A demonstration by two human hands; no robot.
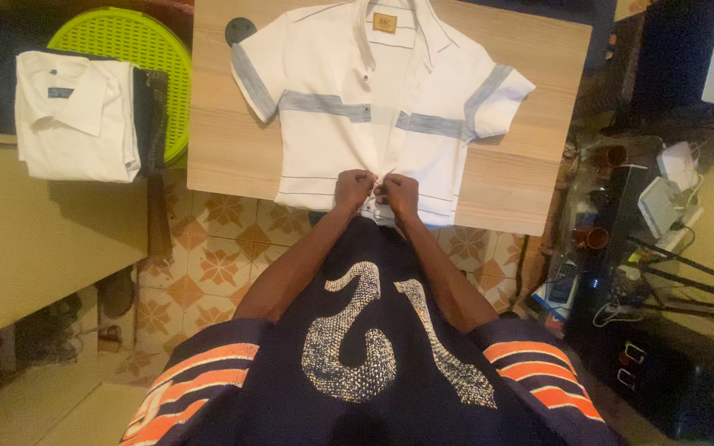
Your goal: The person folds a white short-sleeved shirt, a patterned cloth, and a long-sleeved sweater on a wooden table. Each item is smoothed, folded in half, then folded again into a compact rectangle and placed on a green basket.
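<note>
A white short-sleeved shirt (324, 140) with grey bands across the chest and sleeves lies face up on a wooden table (225, 149), collar pointing away from me. My left hand (354, 188) and my right hand (398, 192) are pressed close together at the bottom of the shirt's front placket, near the table's near edge. Both pinch the fabric at the hem, where the two front panels meet. The fingertips are hidden in the cloth.
A folded white shirt (76, 116) on darker folded clothes rests on a lime-green basket (134, 41) at the left, above a beige counter (35, 239). A dark round object (240, 30) sits at the table's far left. Cables, tripod legs and small devices (663, 206) crowd the right.
</note>
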